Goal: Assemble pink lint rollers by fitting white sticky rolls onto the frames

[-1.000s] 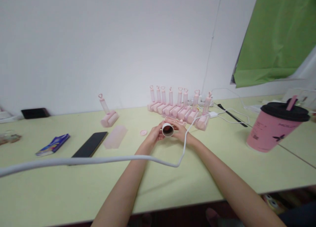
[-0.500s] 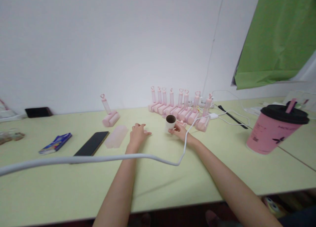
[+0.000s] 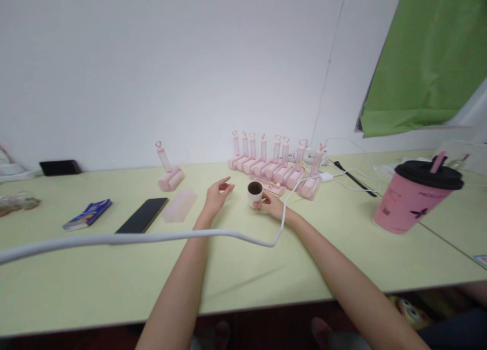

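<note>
My right hand [image 3: 271, 205] is closed on a small white roll [image 3: 254, 192] with a dark hollow core, which stands upright on the pale green table [image 3: 266, 269]. My left hand [image 3: 217, 194] hovers just left of the roll, lifted off the table, thumb and fingertips pinched together; what they hold is too small to make out. A pink roller handle [image 3: 271, 187] lies flat right behind the roll.
A row of several pink lint rollers [image 3: 274, 163] stands by the wall, one more [image 3: 169, 175] to the left. A translucent pink cover [image 3: 178, 206], a black phone [image 3: 142, 215] and a blue packet [image 3: 88, 214] lie left. A white cable [image 3: 152, 237] crosses my arms. A pink lidded cup [image 3: 414, 200] stands right.
My hands parted: the right set the white roll upright on the table, the left reached down to a small pink disc and has risen pinched. The disc no longer shows on the table.
</note>
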A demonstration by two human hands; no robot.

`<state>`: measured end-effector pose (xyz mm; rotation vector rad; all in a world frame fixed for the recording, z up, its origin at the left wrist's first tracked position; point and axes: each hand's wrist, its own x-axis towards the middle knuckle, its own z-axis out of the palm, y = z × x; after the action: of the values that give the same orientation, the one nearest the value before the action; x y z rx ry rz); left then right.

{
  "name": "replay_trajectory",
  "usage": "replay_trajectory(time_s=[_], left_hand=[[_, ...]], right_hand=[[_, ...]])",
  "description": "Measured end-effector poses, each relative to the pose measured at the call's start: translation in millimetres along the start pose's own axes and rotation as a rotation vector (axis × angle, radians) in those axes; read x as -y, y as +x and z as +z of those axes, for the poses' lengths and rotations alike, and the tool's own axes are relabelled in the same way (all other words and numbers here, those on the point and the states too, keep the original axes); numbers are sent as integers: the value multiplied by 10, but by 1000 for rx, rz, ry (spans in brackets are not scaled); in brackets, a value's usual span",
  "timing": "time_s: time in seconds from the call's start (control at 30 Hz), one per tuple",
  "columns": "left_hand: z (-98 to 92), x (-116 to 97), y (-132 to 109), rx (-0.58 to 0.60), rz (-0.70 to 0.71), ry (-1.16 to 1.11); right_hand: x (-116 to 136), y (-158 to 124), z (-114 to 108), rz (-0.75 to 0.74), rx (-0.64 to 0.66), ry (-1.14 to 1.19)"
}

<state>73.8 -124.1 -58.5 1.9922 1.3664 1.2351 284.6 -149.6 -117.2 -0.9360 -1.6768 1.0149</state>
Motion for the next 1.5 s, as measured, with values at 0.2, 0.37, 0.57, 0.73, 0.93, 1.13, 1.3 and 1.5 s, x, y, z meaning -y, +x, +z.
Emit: replay_trajectory(time_s=[0.2,0.37,0.57,0.73,0.93,1.13,1.3,1.5], left_hand=[[204,-570,-112,-43,96,-565],[328,-723,-252,-94,200,-272],[305,-682,-262,-181,345,-34],[282,-685,-240,-100,411,12],[260,-690,-260,-75,484,218],[233,-662,-300,-18,642,501],[269,-593,-284,109,730,615],[288,-547,-280,69,687,602]], right_hand=[[-87,49,24,16,8,30],[-134,81,33,43,-7,80],[-130,92,41,51,-23,140],[-150,115,24,28,-40,193],[-127,102,9,16,-28,181],[-184,117,16,6,-8,182],[-200,119,23,25,-28,174],[-125,77,39,12,-45,162]])
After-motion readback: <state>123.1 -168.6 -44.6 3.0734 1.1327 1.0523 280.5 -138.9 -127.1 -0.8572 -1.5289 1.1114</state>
